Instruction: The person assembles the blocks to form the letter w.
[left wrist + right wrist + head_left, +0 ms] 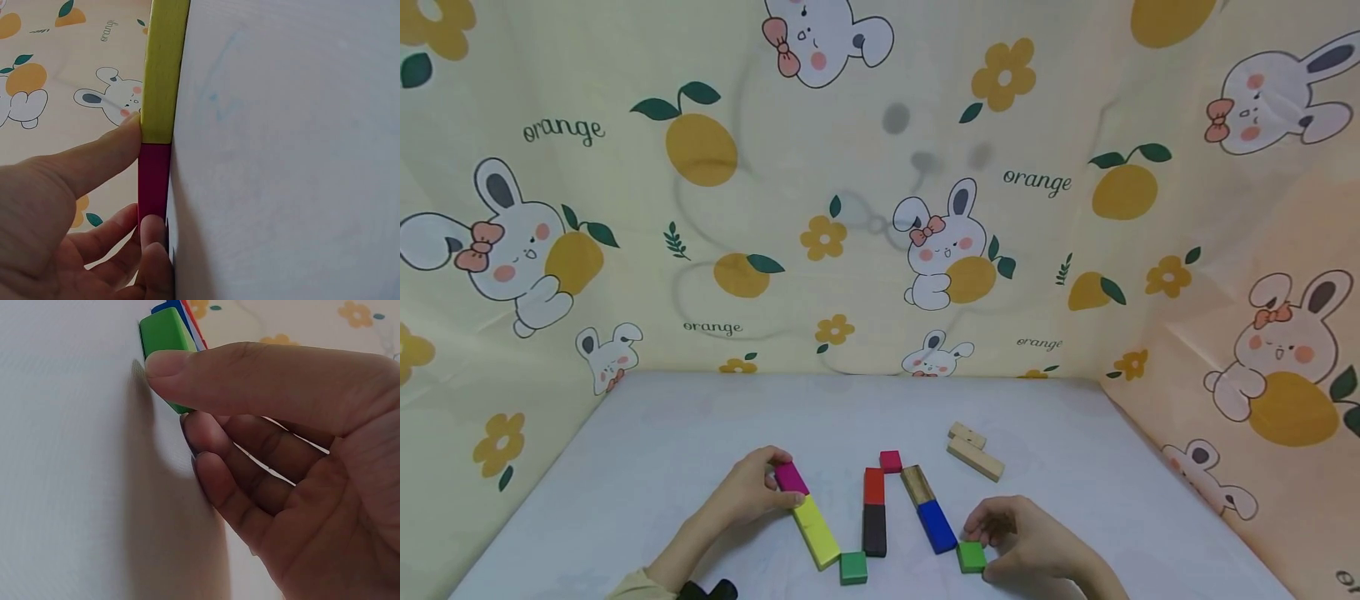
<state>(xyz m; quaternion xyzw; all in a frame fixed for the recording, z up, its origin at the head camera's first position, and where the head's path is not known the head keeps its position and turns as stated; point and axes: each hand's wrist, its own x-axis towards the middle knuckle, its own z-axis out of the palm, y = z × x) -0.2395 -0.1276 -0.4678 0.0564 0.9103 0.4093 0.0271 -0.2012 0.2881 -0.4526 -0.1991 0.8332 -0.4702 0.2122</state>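
Note:
In the head view my left hand point(752, 487) grips a magenta block point(792, 478), its thumb beside the joint with a yellow block point(817, 533). The left wrist view has the thumb at the yellow block's point(164, 75) edge and fingertips about the magenta block point(154, 181). My right hand point(1030, 537) holds a small green block point(972, 557) at the lower end of a blue block point(937, 527). Close up, the right thumb lies on the green block point(164, 331), with the other fingers curled below it. Part of that block is hidden by the thumb.
Between the hands, a darker green block point(853, 568), a black block point(875, 531), a red block point(874, 486), a crimson block point(891, 462) and a brown block point(917, 484) continue the zigzag. Two plain wooden blocks point(975, 459) lie behind, on the white table point(700, 417). Printed cloth surrounds it.

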